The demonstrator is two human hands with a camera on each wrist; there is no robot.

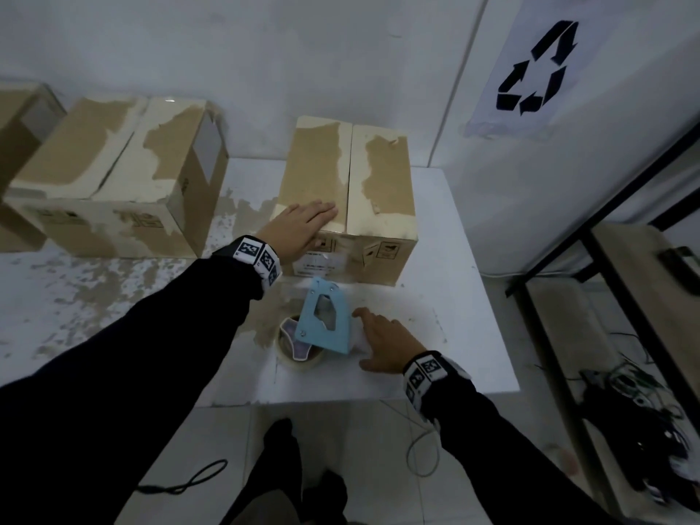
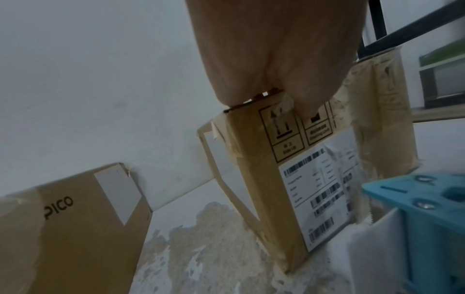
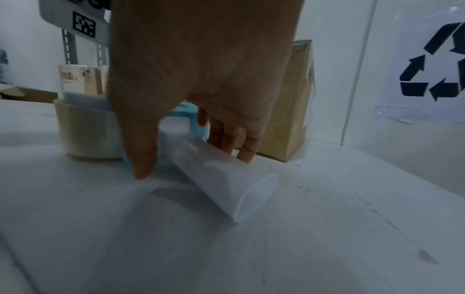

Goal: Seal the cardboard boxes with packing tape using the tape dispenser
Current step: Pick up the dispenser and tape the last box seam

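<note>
My left hand [image 1: 299, 229] lies flat on the box [image 1: 348, 198] on the desk [image 1: 469, 335]. My right hand's [image 1: 386, 346] fingers [image 3: 245, 147], loosely spread, seem to touch the dispenser's [image 1: 324, 322] handle before it.

around the white table [image 1: 447, 229]
a recycling-symbol sheet [image 1: 538, 66] hangs on the wall to the right; below it a black-framed wooden shelf [image 1: 644, 282], tangled cables [image 1: 636, 395] at its foot, and a grey cord [image 1: 420, 452] on the tiled floor.
</note>
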